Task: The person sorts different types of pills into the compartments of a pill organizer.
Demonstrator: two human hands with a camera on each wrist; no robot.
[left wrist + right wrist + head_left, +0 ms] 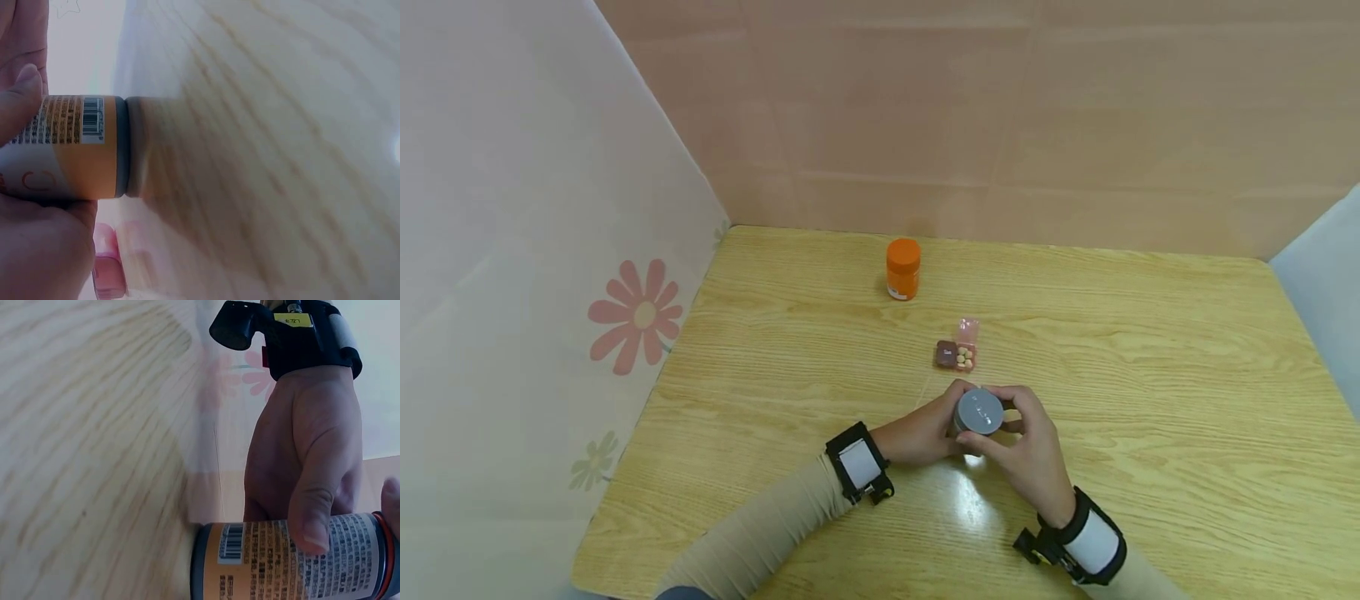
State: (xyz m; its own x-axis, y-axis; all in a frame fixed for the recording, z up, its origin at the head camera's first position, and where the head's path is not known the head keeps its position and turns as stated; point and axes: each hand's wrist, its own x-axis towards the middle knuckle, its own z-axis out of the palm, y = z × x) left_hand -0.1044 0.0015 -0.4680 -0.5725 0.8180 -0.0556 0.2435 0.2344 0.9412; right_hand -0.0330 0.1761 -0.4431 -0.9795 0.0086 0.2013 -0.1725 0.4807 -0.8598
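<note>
A bottle with a grey lid, a grey base and an orange and white label stands upright on the wooden table. Around its body curls my left hand, the thumb lying over the printed text in the right wrist view. My right hand grips the lid at the top, thumb on the near side and fingers on the far side. Just beyond both hands lies a small pill box. One of its two lids is up, showing several pale tablets in that compartment.
An orange jar with an orange cap stands toward the back of the table. A pinkish wall covering rises behind the far edge. On the left hangs a white sheet with flowers.
</note>
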